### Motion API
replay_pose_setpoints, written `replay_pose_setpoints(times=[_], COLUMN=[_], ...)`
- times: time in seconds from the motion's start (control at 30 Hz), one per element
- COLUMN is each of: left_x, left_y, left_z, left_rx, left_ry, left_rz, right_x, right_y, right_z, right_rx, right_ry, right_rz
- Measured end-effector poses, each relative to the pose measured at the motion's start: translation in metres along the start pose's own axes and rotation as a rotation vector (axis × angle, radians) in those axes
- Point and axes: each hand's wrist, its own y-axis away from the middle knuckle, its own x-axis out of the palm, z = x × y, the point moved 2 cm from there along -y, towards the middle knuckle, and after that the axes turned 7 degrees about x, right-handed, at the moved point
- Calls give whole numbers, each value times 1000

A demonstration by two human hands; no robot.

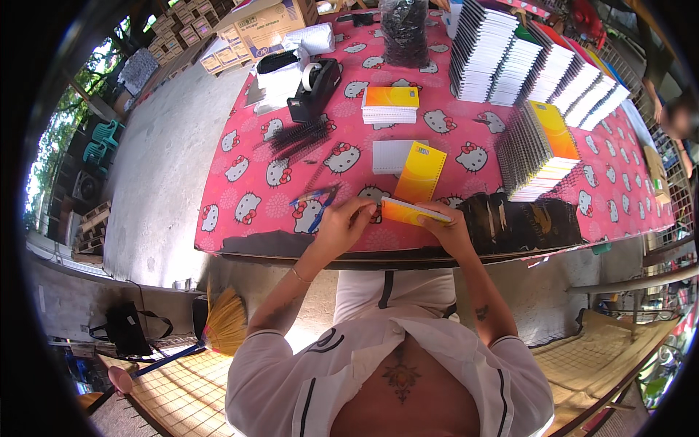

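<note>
A yellow-orange covered notepad (pixel 413 212) is held just above the near edge of the table (pixel 240 244), at about the centre of the view. It is grasped at its right end by the right hand (pixel 448 227), fingers curled round it, while its left end is pinched by the fingertips of the left hand (pixel 342 227).

Much of the work appears done: tall stacks of spiral-bound notebooks (pixel 531 69) are ranged from 12 to 2 o'clock, and a further leaning stack with a yellow top cover (pixel 537 149) stands at 2 o'clock of the hands. Less seems left: a loose yellow cover (pixel 420 172) and a white sheet block (pixel 389 156) lie just beyond the hands at 12 o'clock, an unbound pad pile (pixel 391 105) farther out, and black binding coils (pixel 298 138) at 10 o'clock. Whether the held pad is already bound cannot be told.

Two blue pens (pixel 317 204) lie touching or nearly touching the left hand at 10 o'clock. A black tape dispenser (pixel 314 89) stands well beyond. Open cloth is left at 9 o'clock as far as the table's left edge; on the right, room is narrowed by a dark bundle (pixel 520 222) just beside the right hand. The near edge lies directly under the wrists.
</note>
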Motion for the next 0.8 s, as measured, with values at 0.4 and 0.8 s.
replay_pose_setpoints(times=[0.4, 0.8], left_x=[-14, 44], left_y=[-37, -1], left_z=[-7, -31], left_rx=[165, 236], left_ry=[-110, -742], left_rz=[228, 157], right_x=[-3, 12], right_y=[1, 3], right_z=[-2, 29], right_rx=[-34, -28], right_ry=[-8, -79], right_rz=[6, -137])
